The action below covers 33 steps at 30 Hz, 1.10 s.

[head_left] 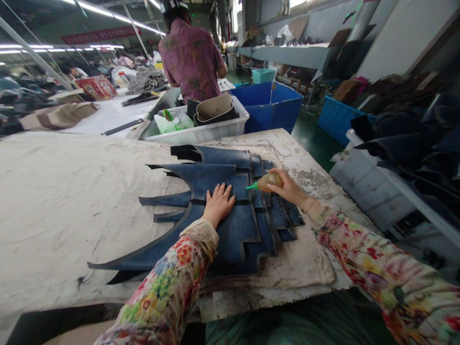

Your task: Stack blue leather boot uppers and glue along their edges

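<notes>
Several dark blue, black-edged cut pieces (pixel 230 239), leather-like, lie overlapped in a stepped stack on the cloth-covered table (pixel 64 201). My left hand (pixel 218 203) rests flat on the top piece with its fingers spread. A glue bottle (pixel 269 182), brownish with a green nozzle, is gripped in my right hand (pixel 286 188). It is tilted on its side, and the nozzle tip points left at the right edge of the top piece. Whether the tip touches the surface I cannot tell.
Behind the table stand a white bin (pixel 201 132) holding rolled pieces and a blue bin (pixel 273 103). A person (pixel 192 57) in a purple shirt faces away beyond them. At right, a pale crate (pixel 391 191) holds dark material, near a blue crate (pixel 338 120).
</notes>
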Each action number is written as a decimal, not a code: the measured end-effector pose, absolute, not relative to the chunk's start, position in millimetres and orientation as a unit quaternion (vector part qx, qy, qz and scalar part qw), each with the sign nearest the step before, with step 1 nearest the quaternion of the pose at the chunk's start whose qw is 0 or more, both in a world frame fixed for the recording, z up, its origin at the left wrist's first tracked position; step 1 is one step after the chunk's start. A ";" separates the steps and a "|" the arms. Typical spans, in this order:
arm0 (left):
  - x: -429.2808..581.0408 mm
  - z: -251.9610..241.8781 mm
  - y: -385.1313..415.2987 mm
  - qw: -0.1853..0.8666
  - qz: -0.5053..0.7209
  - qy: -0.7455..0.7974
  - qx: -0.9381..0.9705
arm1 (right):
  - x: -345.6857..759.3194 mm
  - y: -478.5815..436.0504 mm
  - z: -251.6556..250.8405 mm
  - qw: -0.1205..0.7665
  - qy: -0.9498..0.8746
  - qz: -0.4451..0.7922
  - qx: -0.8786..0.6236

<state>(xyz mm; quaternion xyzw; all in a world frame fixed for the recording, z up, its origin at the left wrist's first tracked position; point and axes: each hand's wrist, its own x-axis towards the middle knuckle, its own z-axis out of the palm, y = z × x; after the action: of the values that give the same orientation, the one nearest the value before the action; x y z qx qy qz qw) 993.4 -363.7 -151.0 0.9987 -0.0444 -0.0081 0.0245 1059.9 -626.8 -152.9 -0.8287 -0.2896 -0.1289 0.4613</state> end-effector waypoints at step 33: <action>994.7 -146.5 -364.6 -0.002 -0.022 -0.045 0.999 | 1018.0 -729.6 -159.5 0.779 0.145 0.202 -0.575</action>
<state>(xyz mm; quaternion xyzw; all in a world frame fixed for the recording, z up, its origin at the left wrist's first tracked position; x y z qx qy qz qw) 994.7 -364.6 -146.5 0.9987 -0.0448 -0.0221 -0.0018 1018.0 -729.6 -159.5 -0.5754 0.1447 0.2023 0.7792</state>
